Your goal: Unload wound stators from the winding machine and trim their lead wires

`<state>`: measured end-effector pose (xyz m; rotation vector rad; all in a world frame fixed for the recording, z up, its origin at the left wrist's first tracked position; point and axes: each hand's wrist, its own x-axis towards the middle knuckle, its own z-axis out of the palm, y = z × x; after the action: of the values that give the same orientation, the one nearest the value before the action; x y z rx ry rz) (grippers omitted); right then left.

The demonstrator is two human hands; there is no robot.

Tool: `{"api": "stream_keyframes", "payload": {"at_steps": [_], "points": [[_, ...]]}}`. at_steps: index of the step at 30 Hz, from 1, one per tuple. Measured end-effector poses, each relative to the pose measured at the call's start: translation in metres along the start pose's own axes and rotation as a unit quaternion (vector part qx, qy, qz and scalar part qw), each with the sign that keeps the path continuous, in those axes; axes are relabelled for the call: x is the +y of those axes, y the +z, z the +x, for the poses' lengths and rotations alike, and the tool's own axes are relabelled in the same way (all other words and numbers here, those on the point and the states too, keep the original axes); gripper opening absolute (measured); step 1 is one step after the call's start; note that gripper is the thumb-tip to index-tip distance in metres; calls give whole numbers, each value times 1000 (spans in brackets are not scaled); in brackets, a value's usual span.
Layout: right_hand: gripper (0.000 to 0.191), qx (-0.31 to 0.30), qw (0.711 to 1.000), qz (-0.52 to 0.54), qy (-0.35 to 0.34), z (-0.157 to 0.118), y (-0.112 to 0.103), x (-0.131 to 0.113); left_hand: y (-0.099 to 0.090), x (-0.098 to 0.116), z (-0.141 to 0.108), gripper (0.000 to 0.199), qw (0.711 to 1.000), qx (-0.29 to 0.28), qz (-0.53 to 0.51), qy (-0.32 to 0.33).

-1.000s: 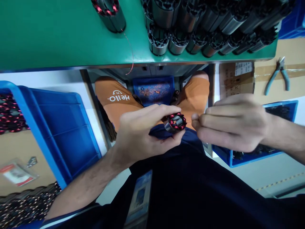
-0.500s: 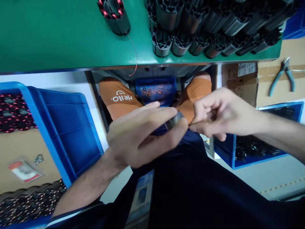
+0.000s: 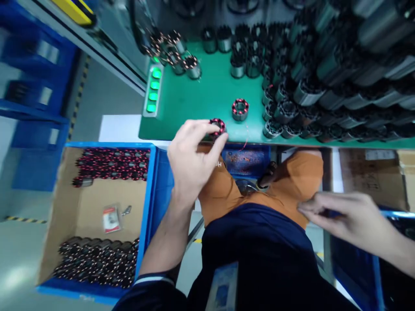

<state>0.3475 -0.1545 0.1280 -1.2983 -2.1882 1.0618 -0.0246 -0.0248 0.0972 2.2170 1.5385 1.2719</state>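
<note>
My left hand [image 3: 193, 153] grips a motor stator [image 3: 219, 124] between thumb and fingers at the front edge of the green table [image 3: 201, 101]. Red wire loops show round its top, while the fingers hide much of its side. Just beyond, another red-wound stator [image 3: 240, 111] stands upright on the table, and a thin red wire [image 3: 247, 136] trails near it to the edge. Off to the right, over the orange-clad thigh, my right hand [image 3: 343, 216] has its thumb and forefinger pinched together. Blur hides whatever lies between those fingertips.
Many unwound stators [image 3: 287, 111] stand in rows at the right of the table. Copper-wound ones [image 3: 193, 68] stand back left, near a green-lit button strip [image 3: 153, 90]. A blue crate [image 3: 151, 190] holding wound stators sits at left. Under the table is a blue bin [image 3: 248, 166].
My left hand has brought the stator forward from my lap to the table edge. My right hand has moved apart from it to the right. The view has swung left and farther out.
</note>
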Motion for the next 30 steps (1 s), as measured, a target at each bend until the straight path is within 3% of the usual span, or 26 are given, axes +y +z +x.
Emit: {"api": "stream_keyframes", "payload": {"at_steps": [3, 6, 10, 14, 17, 20, 23, 25, 27, 30], "points": [[24, -73, 996, 38, -29, -1, 31, 6, 17, -32, 25, 13, 999, 7, 30, -8], [24, -123, 991, 42, -22, -7, 46, 6, 21, -49, 50, 24, 999, 1, 31, -27], [26, -153, 987, 39, 16, -11, 50, 0, 20, -75, 92, 40, 991, 58, 112, -49], [28, -166, 985, 40, 19, -5, 52, -11, 35, -110, 130, 35, 985, 12, 142, -95], [25, -168, 985, 45, 1, 0, 52, -16, 38, -118, 140, 51, 988, 10, 108, -107], [19, -104, 992, 74, 5, 7, 43, -21, 24, -86, 121, 53, 996, 21, 52, -68], [17, 66, 985, 146, 62, 23, 24, -31, -3, -15, 78, 30, 997, -14, -74, -19], [30, 145, 946, 266, 119, 41, 11, -36, -22, 34, 51, 41, 980, -66, -186, -6], [66, 94, 892, 425, 120, 60, 6, -34, -37, 68, 35, 54, 955, -158, -251, 27], [77, -55, 830, 543, 115, 82, 12, -27, -41, 85, 22, 50, 922, -258, -270, 102]]}}
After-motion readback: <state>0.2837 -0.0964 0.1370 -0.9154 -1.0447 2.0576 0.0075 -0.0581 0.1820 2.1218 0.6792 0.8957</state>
